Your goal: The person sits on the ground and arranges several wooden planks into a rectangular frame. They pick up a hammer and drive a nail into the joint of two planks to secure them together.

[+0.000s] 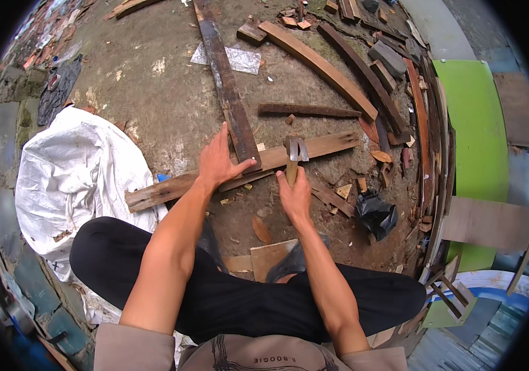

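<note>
My right hand [295, 196] is wrapped round the wooden handle of a claw hammer [297, 150], its metal head pointing up and away from me. A long dark plank [222, 83] runs from the far edge toward me. Its near end rests across a weathered brown board [323, 146] lying crosswise on the ground. My left hand [217, 157] is spread at that near end, with the thumb reaching over the plank and the forefinger stretched along its left edge. The hammer head is just right of the plank's end, over the crosswise board and apart from the plank.
A white sack [82, 179] is bunched at the left. Several loose timbers, including a curved-looking beam [320, 68] and a short dark strip [308, 110], lie beyond my right hand. A black plastic bag [376, 214] sits at the right, near a green panel [474, 136].
</note>
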Motion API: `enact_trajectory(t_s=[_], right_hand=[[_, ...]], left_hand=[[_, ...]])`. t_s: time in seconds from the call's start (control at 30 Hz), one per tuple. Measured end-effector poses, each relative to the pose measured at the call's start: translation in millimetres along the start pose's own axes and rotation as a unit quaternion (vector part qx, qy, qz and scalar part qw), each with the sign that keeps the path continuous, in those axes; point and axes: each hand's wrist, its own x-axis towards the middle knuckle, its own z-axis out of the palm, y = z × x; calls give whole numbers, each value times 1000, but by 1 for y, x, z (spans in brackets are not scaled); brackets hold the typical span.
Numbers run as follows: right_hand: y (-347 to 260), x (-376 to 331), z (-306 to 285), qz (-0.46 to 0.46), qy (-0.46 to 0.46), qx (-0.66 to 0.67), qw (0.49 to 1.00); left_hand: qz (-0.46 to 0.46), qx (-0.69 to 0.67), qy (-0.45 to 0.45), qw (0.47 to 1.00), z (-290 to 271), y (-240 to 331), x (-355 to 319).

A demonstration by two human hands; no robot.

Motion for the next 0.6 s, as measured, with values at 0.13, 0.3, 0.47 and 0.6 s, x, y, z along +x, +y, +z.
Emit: enact_trajectory(t_s=[0.13, 0.3, 0.47, 0.6], right_hand=[[26, 23, 34, 33, 90, 28, 995], [67, 41, 65, 75, 118, 247, 959], [55, 39, 73, 104, 92, 399, 907], [48, 40, 78, 89, 103, 442, 887]], left_hand=[[127, 130, -28, 983, 5, -10, -4], [34, 162, -76, 983, 15, -1, -2], [23, 160, -84, 983, 19, -5, -4], [54, 141, -61, 987, 24, -11, -3]])
